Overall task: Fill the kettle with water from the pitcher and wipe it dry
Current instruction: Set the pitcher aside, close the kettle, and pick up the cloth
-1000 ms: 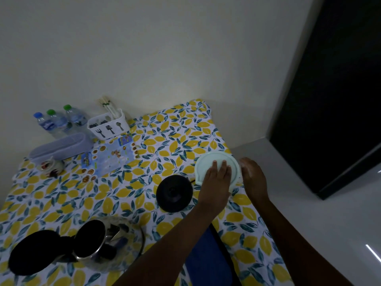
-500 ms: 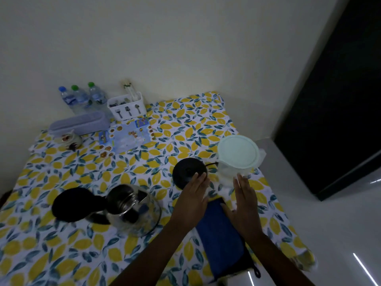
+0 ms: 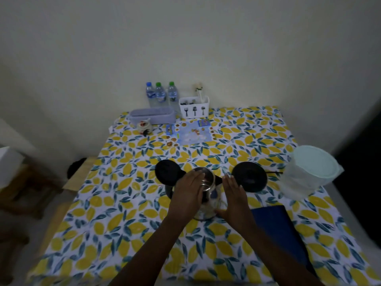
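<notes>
The steel kettle (image 3: 208,204) stands in the middle of the table with its black lid (image 3: 167,174) flipped open to the left. My left hand (image 3: 188,196) wraps over the kettle's left side and rim. My right hand (image 3: 234,196) lies flat against its right side, fingers straight, thumb low by the base. The clear pitcher (image 3: 296,183) with a pale green lid (image 3: 315,162) stands at the right edge. A folded blue cloth (image 3: 276,226) lies near my right forearm. The round black kettle base (image 3: 249,177) sits just right of the kettle.
The table has a lemon-print cloth (image 3: 127,203). At the back by the wall stand three water bottles (image 3: 160,94), a white cutlery caddy (image 3: 193,107), a lilac tray (image 3: 152,115), a small jar (image 3: 145,127) and a picture mat (image 3: 190,132). The base's cord (image 3: 275,172) runs right.
The view has swung left, so the kettle is now in the middle. Both hands have left the pitcher and cloth area and moved onto the kettle's sides.
</notes>
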`<state>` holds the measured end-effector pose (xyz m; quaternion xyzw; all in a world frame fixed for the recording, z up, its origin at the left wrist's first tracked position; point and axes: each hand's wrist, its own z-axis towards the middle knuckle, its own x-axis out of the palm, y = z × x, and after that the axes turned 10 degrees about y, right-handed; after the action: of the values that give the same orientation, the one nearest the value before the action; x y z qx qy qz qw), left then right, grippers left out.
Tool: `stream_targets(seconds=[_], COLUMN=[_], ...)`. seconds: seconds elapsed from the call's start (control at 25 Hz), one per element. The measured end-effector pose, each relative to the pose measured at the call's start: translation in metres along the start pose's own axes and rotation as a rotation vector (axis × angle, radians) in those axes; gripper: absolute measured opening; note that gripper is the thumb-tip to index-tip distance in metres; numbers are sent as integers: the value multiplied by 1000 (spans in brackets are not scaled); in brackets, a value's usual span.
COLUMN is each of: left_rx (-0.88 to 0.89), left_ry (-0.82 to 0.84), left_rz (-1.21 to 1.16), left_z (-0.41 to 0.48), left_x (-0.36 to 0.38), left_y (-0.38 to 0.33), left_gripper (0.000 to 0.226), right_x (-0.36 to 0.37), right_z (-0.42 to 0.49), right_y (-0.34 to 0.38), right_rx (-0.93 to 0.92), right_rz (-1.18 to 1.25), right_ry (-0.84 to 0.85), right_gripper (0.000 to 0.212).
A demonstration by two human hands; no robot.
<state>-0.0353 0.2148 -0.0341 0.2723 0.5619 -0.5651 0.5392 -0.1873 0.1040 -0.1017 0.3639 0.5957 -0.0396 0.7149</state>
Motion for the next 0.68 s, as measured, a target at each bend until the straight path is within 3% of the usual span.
stream_targets(seconds=[0.08, 0.16, 0.28, 0.36, 0.52, 0.68], left_rx=[-42, -168, -404, -450, -178, 121], left_ry=[-72, -133, -113, -88, -84, 180], left_rz=[66, 63, -260, -400, -415, -220], left_z=[-5, -10, -17, -19, -1, 25], left_x=[-17, -29, -33, -34, -38, -23], left_y=[19, 35, 46, 46, 37, 23], left_gripper=[39, 51, 82, 87, 83, 73], right_x=[5, 7, 6, 2, -1, 0], right_z=[11, 19, 23, 25, 27, 26], right_y=[11, 18, 20, 21, 18, 10], right_rx=[30, 78, 117, 107, 106, 110], right_rz=[-6, -1, 37, 82, 328, 352], right_ry=[-10, 10, 17, 19, 49, 46], right_gripper=[103, 108, 111, 110, 106, 101])
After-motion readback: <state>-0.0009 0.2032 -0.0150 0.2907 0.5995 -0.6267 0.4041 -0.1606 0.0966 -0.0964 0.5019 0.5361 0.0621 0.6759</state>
